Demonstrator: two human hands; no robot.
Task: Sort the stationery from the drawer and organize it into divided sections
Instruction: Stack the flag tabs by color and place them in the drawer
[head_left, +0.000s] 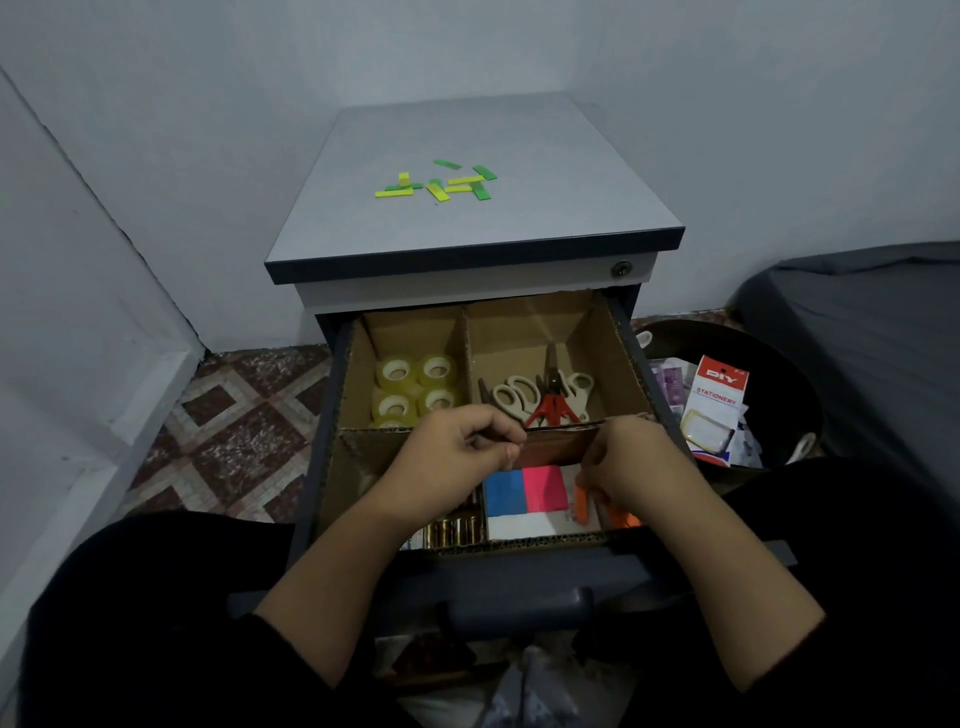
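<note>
The left hand covers most of the near-left section of the drawer, so only the ends of some batteries show. The right hand hides part of the orange items, and I cannot tell what they are. The packets in the black bin are partly hidden by its rim.

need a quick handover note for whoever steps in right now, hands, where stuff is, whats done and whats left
Left hand: pinched on the cardboard divider across the middle of the drawer.
Right hand: at the same divider's right part; what it grips is hidden.
Done: tape rolls in the back left section, scissors back right, sticky notes front right, batteries front left.
Left: green and yellow tabs lie loose on the cabinet top; a stationery packet and other packs sit in the dark bin to the right.
</note>
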